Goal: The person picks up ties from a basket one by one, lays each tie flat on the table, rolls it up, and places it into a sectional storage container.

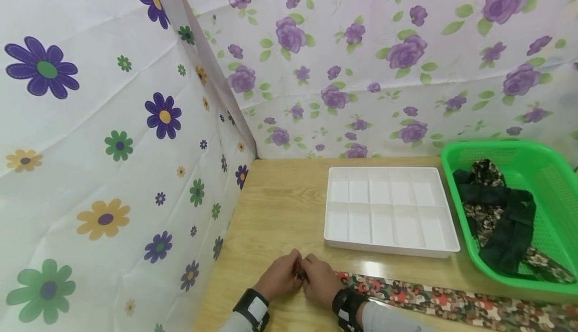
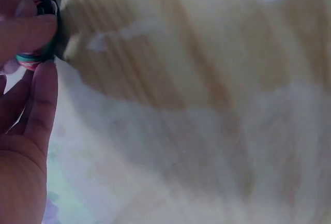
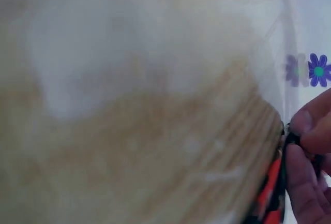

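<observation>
A long necktie [image 1: 420,294] with a red, green, cream and brown print lies along the front of the wooden table. Its left end is between my two hands, which meet just above the tabletop. My left hand [image 1: 282,276] pinches this end between thumb and fingers; in the left wrist view a rounded, folded-looking part of the necktie [image 2: 27,59] shows under the fingertips. Thumb and fingers of my right hand [image 1: 321,282] pinch the same end from the other side. The right wrist view has the dark edge and red print of the necktie [image 3: 270,188] beneath them.
Behind the hands, to the right, stands a white tray [image 1: 388,247] split into two rows of compartments. A green basket [image 1: 557,171] at the right holds black cloth [image 1: 510,231] and brown floral cloth [image 1: 489,174]. Flowered sheets [image 1: 289,96] hang at the back and left.
</observation>
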Available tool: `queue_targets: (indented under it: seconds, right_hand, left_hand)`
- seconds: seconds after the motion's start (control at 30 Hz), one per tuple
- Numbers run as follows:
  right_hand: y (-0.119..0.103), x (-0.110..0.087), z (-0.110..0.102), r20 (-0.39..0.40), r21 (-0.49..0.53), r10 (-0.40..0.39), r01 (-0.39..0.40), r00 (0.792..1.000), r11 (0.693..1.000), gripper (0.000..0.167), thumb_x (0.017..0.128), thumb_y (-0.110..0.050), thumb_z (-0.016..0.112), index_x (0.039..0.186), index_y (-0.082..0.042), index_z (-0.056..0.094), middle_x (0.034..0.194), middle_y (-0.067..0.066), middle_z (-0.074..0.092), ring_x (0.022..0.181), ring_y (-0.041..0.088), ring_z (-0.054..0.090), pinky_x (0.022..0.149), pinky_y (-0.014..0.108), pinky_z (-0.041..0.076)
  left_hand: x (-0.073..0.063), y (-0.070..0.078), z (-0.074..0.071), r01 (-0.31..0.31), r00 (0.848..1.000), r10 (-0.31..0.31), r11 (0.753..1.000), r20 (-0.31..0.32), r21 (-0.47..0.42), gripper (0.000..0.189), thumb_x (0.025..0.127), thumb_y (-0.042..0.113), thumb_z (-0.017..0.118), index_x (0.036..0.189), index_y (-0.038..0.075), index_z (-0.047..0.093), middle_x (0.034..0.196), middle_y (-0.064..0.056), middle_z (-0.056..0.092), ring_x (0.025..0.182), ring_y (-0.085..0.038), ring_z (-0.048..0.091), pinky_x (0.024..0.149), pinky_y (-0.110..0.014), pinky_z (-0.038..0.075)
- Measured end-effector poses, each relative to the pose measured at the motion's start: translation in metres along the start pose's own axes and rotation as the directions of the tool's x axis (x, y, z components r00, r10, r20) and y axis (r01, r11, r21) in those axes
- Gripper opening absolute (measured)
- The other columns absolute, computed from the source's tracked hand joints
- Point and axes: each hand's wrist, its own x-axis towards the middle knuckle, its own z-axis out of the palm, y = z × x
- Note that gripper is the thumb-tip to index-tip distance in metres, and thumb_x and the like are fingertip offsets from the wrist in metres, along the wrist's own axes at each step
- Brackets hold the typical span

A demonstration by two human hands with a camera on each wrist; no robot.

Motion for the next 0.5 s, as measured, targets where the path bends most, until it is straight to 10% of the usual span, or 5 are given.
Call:
queue_targets:
  seconds: [0.17, 0.5]
  right_hand:
    - [0.009, -0.006, 0.004, -0.058, 0.079, 0.064, -0.059, 0.996, 0.995, 0.026, 0.074, 0.003, 0.074, 0.081, -0.017, 0.06, 0.089, -0.008, 0.052, 0.073, 0.001, 0.047, 0.061, 0.017, 0.042]
    - [0.005, -0.006, -0.01, 0.005, 0.037, -0.007, 0.007, 1.0, 0.999, 0.016, 0.083, 0.001, 0.07, 0.087, -0.014, 0.066, 0.093, -0.005, 0.054, 0.073, 0.001, 0.048, 0.061, 0.017, 0.044]
  left_hand:
    - [-0.002, -0.003, 0.006, 0.038, 0.999, -0.039, 0.992, -0.003, -0.117, 0.039, 0.084, 0.004, 0.084, 0.108, 0.016, 0.055, 0.089, 0.006, 0.066, 0.076, -0.001, 0.058, 0.067, -0.017, 0.049]
    - [0.005, 0.01, 0.0, 0.004, 1.0, -0.003, 1.0, 0.031, -0.008, 0.039, 0.083, 0.004, 0.083, 0.105, 0.018, 0.053, 0.087, 0.006, 0.067, 0.071, 0.002, 0.052, 0.064, -0.017, 0.046]
